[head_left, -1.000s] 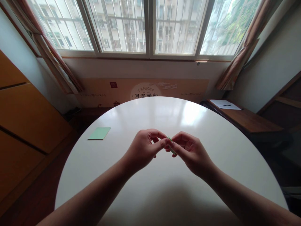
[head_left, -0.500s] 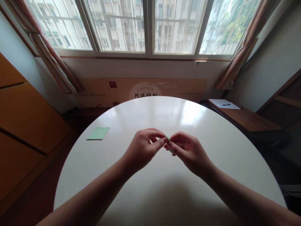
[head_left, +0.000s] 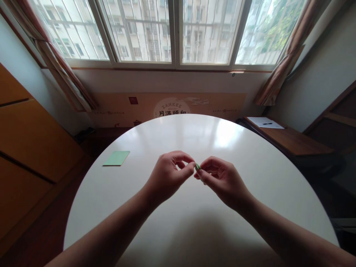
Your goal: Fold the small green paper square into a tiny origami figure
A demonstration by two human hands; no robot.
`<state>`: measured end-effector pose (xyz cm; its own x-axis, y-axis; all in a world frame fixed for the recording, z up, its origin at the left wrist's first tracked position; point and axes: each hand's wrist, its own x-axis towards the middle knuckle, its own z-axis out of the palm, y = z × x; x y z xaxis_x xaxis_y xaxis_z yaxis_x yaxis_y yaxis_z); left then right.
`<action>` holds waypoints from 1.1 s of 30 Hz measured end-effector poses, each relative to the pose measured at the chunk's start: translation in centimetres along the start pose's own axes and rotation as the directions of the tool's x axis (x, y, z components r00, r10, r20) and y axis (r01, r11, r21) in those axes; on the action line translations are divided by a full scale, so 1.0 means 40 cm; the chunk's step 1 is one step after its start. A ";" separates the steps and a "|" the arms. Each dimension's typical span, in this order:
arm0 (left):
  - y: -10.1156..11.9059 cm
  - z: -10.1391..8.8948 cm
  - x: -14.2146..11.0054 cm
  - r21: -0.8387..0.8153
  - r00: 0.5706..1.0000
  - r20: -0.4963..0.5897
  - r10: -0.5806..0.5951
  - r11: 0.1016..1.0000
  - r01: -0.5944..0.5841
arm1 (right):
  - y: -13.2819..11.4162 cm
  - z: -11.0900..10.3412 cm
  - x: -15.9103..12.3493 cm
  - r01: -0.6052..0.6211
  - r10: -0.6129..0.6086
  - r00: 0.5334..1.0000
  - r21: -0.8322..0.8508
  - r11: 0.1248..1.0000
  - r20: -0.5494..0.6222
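Above the middle of the white round table (head_left: pixel 178 230), a small folded piece of green paper (head_left: pixel 197 167) shows between my fingertips. My right hand (head_left: pixel 221 172) pinches it between thumb and fingers. From the other side, my left hand (head_left: pixel 174 172) closes thumb against forefinger at the paper's left edge. Most of the paper is hidden behind the fingers, so its full shape cannot be made out. To the left on the tabletop lies a flat stack of light green square paper (head_left: pixel 116 158), apart from both hands.
Past the table's right edge stands a brown wooden desk (head_left: pixel 300 141) with a white sheet (head_left: pixel 261 121) and a dark pen on it. A printed carton panel (head_left: pixel 116 104) lies behind the table, under the barred window. Orange cabinets (head_left: pixel 33 141) stand at the left.
The green paper has turned between my fingers, and its small folded end now shows more plainly. My left fingertips have shifted slightly left. The stack has stayed in place.
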<state>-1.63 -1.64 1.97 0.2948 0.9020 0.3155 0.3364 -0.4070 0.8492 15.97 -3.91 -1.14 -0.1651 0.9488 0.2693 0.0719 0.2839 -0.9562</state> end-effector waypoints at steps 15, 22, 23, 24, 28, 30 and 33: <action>-0.006 -0.010 0.007 -0.109 0.986 0.036 -0.164 0.980 0.167 | 0.002 -0.010 0.001 -0.091 0.090 0.996 0.118 0.989 0.011; -0.009 -0.004 0.002 -0.072 0.984 0.139 -0.107 0.990 0.118 | 0.005 -0.009 0.002 -0.083 0.076 0.996 0.151 0.985 0.047; -0.009 -0.003 0.002 -0.078 0.985 0.138 -0.104 0.990 0.116 | 0.005 -0.009 0.002 -0.083 0.074 0.996 0.162 0.983 0.059; -0.009 -0.003 0.002 -0.086 0.986 0.137 -0.099 0.990 0.112 | 0.005 -0.009 0.002 -0.083 0.071 0.995 0.170 0.982 0.071; -0.005 -0.004 0.005 -0.143 0.988 0.129 -0.079 0.985 0.098 | 0.008 -0.008 0.002 -0.085 0.069 0.993 0.174 0.981 0.096; -0.002 -0.005 0.005 -0.174 0.988 0.127 -0.090 0.978 0.111 | 0.009 -0.007 0.003 -0.093 0.077 0.992 0.168 0.981 0.097; 0.002 -0.003 0.004 -0.192 0.982 0.135 -0.133 0.969 0.158 | 0.009 -0.006 0.003 -0.096 0.083 0.993 0.153 0.984 0.089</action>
<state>-1.68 -1.53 2.15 0.3654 0.9203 0.1398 0.2006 -0.2245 0.9536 16.22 -3.66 -1.43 -0.2452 0.9530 0.1777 -0.0639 0.1670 -0.9839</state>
